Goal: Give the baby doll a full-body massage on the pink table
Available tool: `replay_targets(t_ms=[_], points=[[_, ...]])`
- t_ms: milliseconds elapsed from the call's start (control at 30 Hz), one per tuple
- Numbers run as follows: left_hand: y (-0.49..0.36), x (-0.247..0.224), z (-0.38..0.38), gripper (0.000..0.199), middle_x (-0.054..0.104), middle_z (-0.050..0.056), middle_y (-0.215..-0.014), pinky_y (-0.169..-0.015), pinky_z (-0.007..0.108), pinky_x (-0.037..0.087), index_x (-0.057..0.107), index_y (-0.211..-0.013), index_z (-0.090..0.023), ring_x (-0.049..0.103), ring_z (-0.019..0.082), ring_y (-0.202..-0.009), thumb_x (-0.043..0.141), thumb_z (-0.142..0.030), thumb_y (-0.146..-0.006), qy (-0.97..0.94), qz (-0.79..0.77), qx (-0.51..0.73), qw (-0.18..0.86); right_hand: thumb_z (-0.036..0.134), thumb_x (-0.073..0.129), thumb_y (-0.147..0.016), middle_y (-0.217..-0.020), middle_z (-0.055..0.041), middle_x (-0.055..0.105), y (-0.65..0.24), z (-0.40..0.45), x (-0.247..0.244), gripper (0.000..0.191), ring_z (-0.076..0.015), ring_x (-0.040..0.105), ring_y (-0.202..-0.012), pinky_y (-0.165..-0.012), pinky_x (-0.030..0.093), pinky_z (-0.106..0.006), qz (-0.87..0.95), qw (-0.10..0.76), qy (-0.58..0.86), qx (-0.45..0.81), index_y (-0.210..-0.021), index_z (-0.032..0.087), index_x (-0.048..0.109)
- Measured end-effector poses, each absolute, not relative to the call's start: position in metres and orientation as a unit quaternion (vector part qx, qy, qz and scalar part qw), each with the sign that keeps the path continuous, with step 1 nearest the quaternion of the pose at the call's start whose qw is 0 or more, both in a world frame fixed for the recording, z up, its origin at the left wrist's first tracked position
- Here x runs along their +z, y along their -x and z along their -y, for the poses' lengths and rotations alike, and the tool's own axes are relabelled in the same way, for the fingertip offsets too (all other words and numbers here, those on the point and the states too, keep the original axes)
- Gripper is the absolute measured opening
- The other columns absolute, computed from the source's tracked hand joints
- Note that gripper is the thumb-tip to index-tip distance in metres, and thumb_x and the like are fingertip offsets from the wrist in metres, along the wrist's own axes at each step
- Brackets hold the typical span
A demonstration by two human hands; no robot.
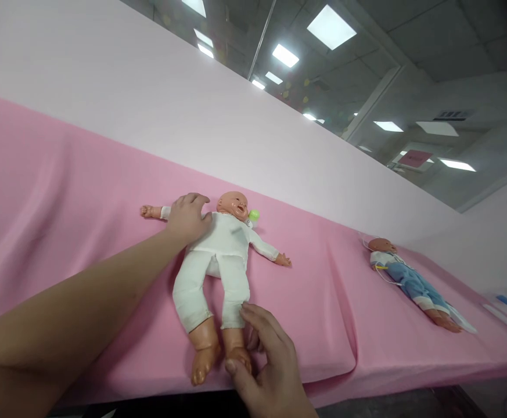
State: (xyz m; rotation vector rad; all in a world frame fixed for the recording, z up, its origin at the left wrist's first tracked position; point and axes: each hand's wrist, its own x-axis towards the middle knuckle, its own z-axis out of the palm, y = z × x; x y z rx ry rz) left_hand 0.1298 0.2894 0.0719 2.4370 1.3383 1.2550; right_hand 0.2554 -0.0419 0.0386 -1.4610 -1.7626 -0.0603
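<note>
A baby doll (227, 232) in a white top and white trousers lies face up on a pink cloth, arms spread. My left hand (190, 217) rests over its shoulder and upper arm at the left, with a gap between thumb and fingers. Beside the lower leg at the right is my right hand (273, 360), its fingers bent and apart from the thumb. Its index fingertip meets the trouser cuff (234, 315), and its thumb tip reaches the bare foot (238, 355). A small object with a bright green top (254, 215) lies next to the doll's head, partly hidden.
The pink cloth (297, 313) covers a long surface along a pale partition (253, 145). Farther right lies a second doll (410, 278) in blue and white, with thin tubing (386, 277) on it. A clear bag-like item with a blue part (504, 299) is at the right edge.
</note>
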Motion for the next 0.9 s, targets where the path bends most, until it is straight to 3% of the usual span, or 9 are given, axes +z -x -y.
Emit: replay_targets(t_ms=[133,267,400,533,600,733,900], points=[[-0.129,0.064,-0.295,0.047,0.063,0.015,-0.135,-0.108,0.051,0.04,0.067,-0.129,-0.02,0.055,0.039,-0.123,0.055,-0.04,-0.087,-0.801,-0.483,0.343,0.081,0.029,0.078,-0.077,-0.147,-0.0163,0.057,-0.249,0.041,0.034,0.074,-0.035,0.061,-0.131,-0.102,0.059,-0.048,0.696,0.397,0.598,-0.014,-0.145,0.023,0.05],[-0.111,0.057,-0.315,0.05,0.064,0.019,-0.132,-0.109,0.055,0.034,0.068,-0.128,-0.019,0.052,0.043,-0.126,0.055,-0.044,-0.087,-0.763,-0.571,0.298,0.062,0.031,0.088,-0.066,-0.152,-0.018,0.051,-0.238,0.043,0.026,0.08,-0.0385,0.06,-0.131,-0.103,0.058,-0.05,0.685,0.362,0.633,-0.011,-0.139,0.022,0.057],[-0.094,0.054,-0.332,0.054,0.061,0.021,-0.135,-0.11,0.061,0.027,0.068,-0.129,-0.022,0.047,0.046,-0.13,0.051,-0.053,-0.088,-0.719,-0.638,0.266,0.073,0.026,0.083,-0.073,-0.149,-0.0172,0.054,-0.235,0.042,0.024,0.066,-0.0357,0.062,-0.13,-0.102,0.059,-0.047,0.671,0.364,0.646,-0.025,-0.135,0.022,0.061],[-0.084,0.056,-0.339,0.047,0.066,0.022,-0.126,-0.108,0.071,0.016,0.076,-0.106,-0.026,0.045,0.052,-0.129,0.054,-0.062,-0.085,-0.733,-0.636,0.223,0.092,0.025,0.071,-0.084,-0.149,-0.0162,0.055,-0.239,0.037,0.033,0.051,-0.0323,0.062,-0.131,-0.103,0.06,-0.046,0.669,0.39,0.631,-0.043,-0.134,0.022,0.062],[-0.078,0.059,-0.342,0.05,0.066,0.023,-0.124,-0.105,0.072,0.021,0.076,-0.105,-0.025,0.047,0.053,-0.126,0.055,-0.065,-0.083,-0.726,-0.643,0.217,0.111,0.025,0.068,-0.087,-0.148,-0.0156,0.056,-0.242,0.034,0.038,0.046,-0.0317,0.062,-0.131,-0.103,0.06,-0.046,0.664,0.4,0.63,-0.055,-0.133,0.023,0.062],[-0.065,0.064,-0.348,0.06,0.06,0.026,-0.13,-0.096,0.062,0.043,0.07,-0.122,-0.02,0.053,0.051,-0.122,0.057,-0.064,-0.082,-0.682,-0.671,0.247,0.156,0.027,0.067,-0.089,-0.147,-0.0163,0.057,-0.246,0.029,0.044,0.043,-0.0315,0.066,-0.126,-0.099,0.061,-0.045,0.658,0.411,0.628,-0.069,-0.131,0.022,0.063],[-0.056,0.061,-0.349,0.048,0.063,0.015,-0.13,-0.084,0.047,0.055,0.069,-0.12,-0.026,0.066,0.036,-0.106,0.069,-0.044,-0.077,-0.64,-0.634,0.366,0.232,0.024,0.068,-0.087,-0.146,-0.016,0.058,-0.246,0.028,0.041,0.043,-0.0313,0.065,-0.127,-0.102,0.06,-0.046,0.657,0.409,0.629,-0.068,-0.13,0.023,0.063]])
